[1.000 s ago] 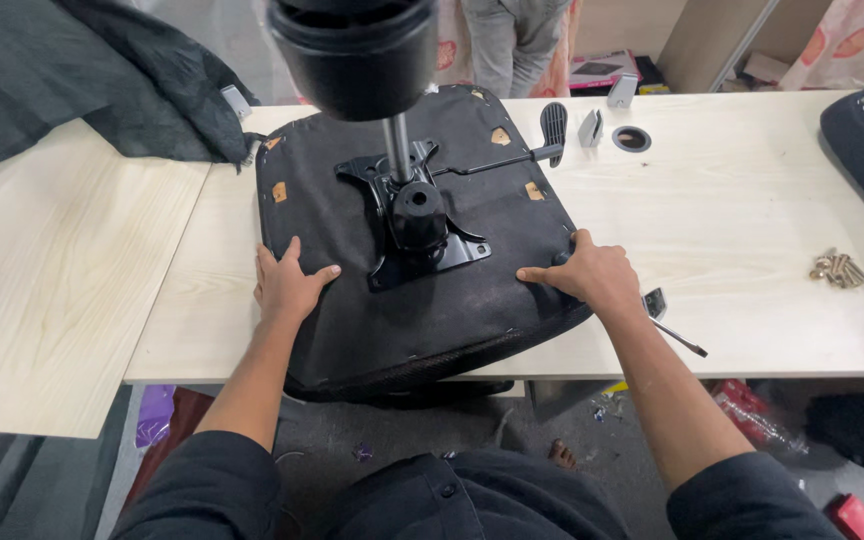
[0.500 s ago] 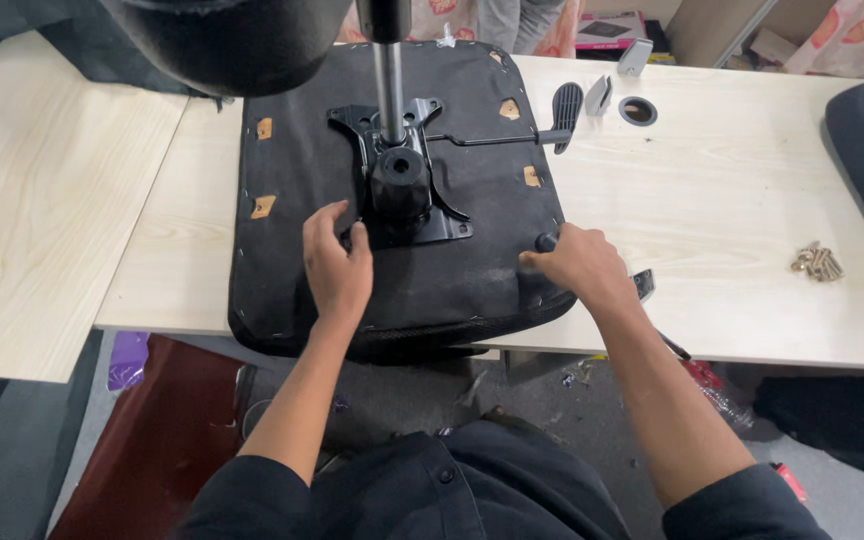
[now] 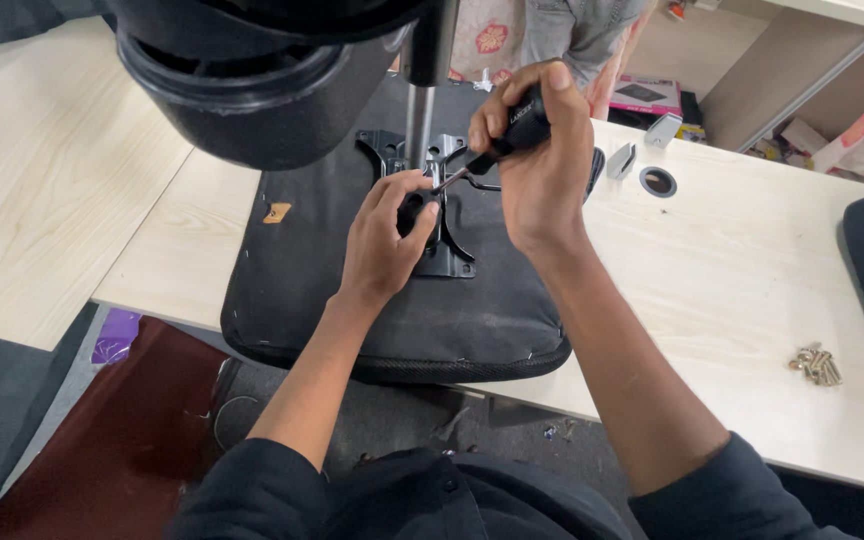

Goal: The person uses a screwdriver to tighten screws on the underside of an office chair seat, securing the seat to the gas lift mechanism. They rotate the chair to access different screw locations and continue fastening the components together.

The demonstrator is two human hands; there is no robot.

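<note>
Hands (image 3: 392, 235) (image 3: 542, 160) on black-handled screwdriver (image 3: 500, 142), flat metal plate (image 3: 442, 215), padded seat (image 3: 392, 310).

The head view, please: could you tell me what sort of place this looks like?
Probably a furniture assembly workshop: an upturned chair seat lies on a pale wooden table, the right hand works a screwdriver at its metal plate, and loose screws lie nearby.

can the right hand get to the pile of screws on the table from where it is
Probably yes. The right hand grips a screwdriver over the seat, and the table between it and the screws lies bare; it would need to free its fingers first.
</note>
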